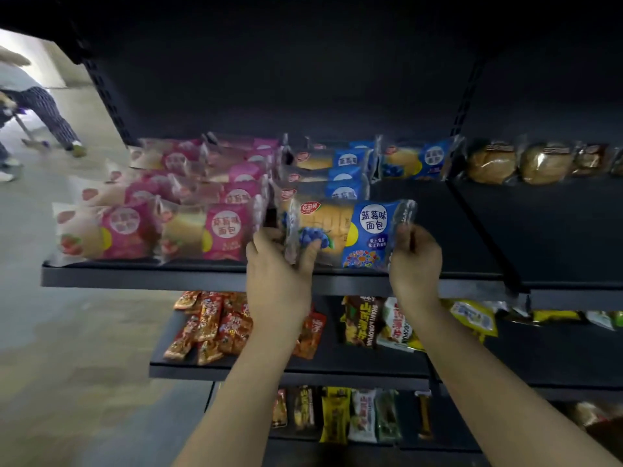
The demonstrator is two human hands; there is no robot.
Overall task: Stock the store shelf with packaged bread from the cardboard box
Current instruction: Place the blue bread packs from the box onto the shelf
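Observation:
A blue blueberry bread packet [350, 232] rests at the front edge of the dark shelf [141, 276]. My left hand [278, 269] grips its left end and my right hand [416, 261] pinches its right seal. Behind it runs a row of the same blue packets [344, 175], with another blue packet [416, 160] at the back right. To the left lie two rows of pink strawberry bread packets [205, 227]. The cardboard box is out of view.
The shelf to the right of the held packet is bare up to a divider. Brown buns [519, 161] sit on the neighbouring shelf. Red snack packs [215, 325] and other packets fill lower shelves. A person [43, 109] with a broom moves in the aisle at far left.

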